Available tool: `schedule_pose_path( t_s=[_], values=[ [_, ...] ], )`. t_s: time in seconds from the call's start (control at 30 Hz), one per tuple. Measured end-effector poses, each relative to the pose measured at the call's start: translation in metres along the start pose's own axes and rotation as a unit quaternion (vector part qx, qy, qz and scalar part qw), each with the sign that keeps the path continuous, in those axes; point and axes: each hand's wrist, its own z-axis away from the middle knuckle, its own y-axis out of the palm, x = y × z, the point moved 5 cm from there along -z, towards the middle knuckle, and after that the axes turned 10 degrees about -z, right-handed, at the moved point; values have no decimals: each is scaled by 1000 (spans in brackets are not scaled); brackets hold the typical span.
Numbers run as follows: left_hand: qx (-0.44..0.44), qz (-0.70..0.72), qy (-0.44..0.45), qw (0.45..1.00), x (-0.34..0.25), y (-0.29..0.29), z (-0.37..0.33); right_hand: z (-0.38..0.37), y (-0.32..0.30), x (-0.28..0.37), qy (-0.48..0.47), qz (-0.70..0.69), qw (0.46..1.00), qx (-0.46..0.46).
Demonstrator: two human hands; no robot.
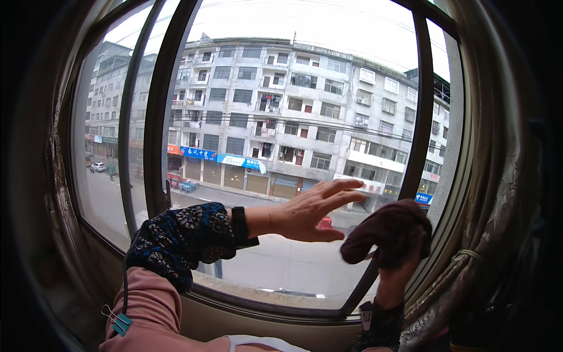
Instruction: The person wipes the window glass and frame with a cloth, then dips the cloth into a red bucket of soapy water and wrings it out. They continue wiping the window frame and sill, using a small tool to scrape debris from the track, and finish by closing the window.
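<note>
My right hand [414,251] is closed round a bunched dark brown cloth [390,230], raised near the right upright of the window frame [417,111]. The cloth covers most of that hand's fingers. My left hand [311,212] reaches across the middle of the window, its fingers spread and nothing in them. A gap separates its fingertips from the cloth. Over the left forearm is a dark patterned sleeve cover [182,239], with a black strap [239,223] at the wrist.
Curtains hang at both sides; the right curtain [489,193] is gathered by a cord tie [466,254]. A teal binder clip [121,324] grips a cable at my pink left sleeve [153,296]. Beyond the window stand a street and a grey apartment building [234,97].
</note>
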Motion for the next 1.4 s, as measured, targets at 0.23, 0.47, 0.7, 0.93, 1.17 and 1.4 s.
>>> schedule_pose_path(
  t_s=[0.23, 0.47, 0.7, 0.93, 1.17, 1.4],
  values=[
    [59, -193, -71, 977, 5, -21, 107, -76, -79, 122, -294, 200, 920, -162],
    [31, -388, -105, 915, 24, -52, 116, -161, -139, 116, -159, 181, 963, -121],
    [-12, -498, -222, 838, 52, -53, 127, -225, -165, 26, 120, -128, 982, 69],
    [48, -491, -254, 832, 13, 12, 109, -215, -156, -37, 210, -63, 953, 207],
    [13, -338, -247, 908, -23, 135, -14, -248, -76, -201, 321, -115, 877, 339],
    [-18, -375, -266, 888, -23, 192, -63, -162, -25, -343, 462, -193, 820, 278]
  ],
)
